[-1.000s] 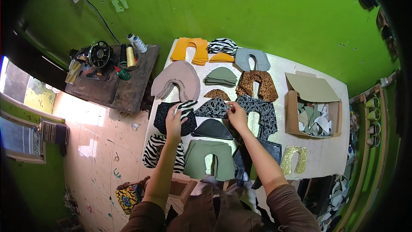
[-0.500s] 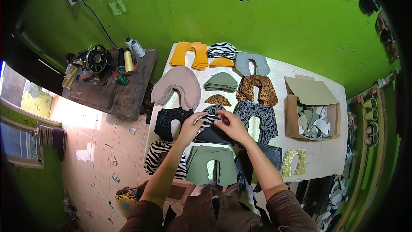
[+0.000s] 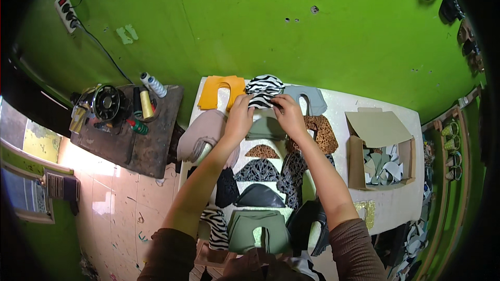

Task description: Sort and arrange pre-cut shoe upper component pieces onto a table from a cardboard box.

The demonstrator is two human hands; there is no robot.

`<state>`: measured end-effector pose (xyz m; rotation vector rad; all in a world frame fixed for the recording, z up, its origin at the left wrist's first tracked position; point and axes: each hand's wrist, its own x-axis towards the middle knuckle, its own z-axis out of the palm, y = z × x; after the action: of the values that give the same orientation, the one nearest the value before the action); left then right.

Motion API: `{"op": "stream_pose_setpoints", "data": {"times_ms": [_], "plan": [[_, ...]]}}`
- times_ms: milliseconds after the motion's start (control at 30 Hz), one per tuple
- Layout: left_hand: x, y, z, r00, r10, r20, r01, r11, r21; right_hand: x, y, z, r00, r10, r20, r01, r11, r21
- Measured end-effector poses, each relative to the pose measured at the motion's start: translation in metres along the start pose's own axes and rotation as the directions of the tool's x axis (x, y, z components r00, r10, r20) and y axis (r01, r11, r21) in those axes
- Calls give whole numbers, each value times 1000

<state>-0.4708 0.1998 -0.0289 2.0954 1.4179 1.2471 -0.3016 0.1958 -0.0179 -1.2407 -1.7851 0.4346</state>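
– How do the arms lie?
– Both stretch forward from the lower edge, over the table (image 3: pixel 338 112), slanting in toward each other. The left forearm (image 3: pixel 205 179) passes over part of the pink stack (image 3: pixel 198 138); the right forearm (image 3: pixel 329 184) crosses beside the leopard stack (image 3: pixel 325 134). Brown sleeves (image 3: pixel 169 255) cover the upper parts.

– And the left hand?
– The left hand (image 3: pixel 240 119) is partly closed, its back upward, with thumb and fingers pinching the left end of the zebra piece (image 3: pixel 262 100).

– The right hand?
– The right hand (image 3: pixel 289 117) grips the other end between thumb and fingertips, its remaining fingers curled; how tightly, I cannot tell.

– So where is that piece?
– Between the hands, near the table's far end, just on the near side of the zebra stack (image 3: pixel 264 82) and overlapping its lower edge in view. Whether the two touch, I cannot tell.

– What lies around it?
– The orange stack (image 3: pixel 208 93) on the left, the grey stack (image 3: pixel 316 101) on the right, and the green half-moons (image 3: pixel 264 130) nearer the person.
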Motion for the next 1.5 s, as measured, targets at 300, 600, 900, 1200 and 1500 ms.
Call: {"op": "stream_pose_setpoints", "data": {"times_ms": [300, 600, 900, 1200, 1500], "plan": [[64, -50, 47, 993, 50, 108, -72, 973, 218, 53, 71, 29, 997, -67, -38, 55, 966, -251], [60, -64, 46, 945, 55, 322, -204, 869, 451, 49, 83, 30, 994, 53, 94, 10, 821, -570], [-8, 19, 36, 953, 106, 285, -199, 925, 325, -30, 22, -29, 988, 38, 150, 28, 907, -419], [-85, 88, 79, 975, -36, 217, -39, 942, 334, -115, 20, -88, 961, -11, 276, 81, 967, -243], [-117, 186, 116, 977, -83, 198, 29, 965, 262, -149, 29, -176, 949, -98, 300, 169, 960, -222]]}}
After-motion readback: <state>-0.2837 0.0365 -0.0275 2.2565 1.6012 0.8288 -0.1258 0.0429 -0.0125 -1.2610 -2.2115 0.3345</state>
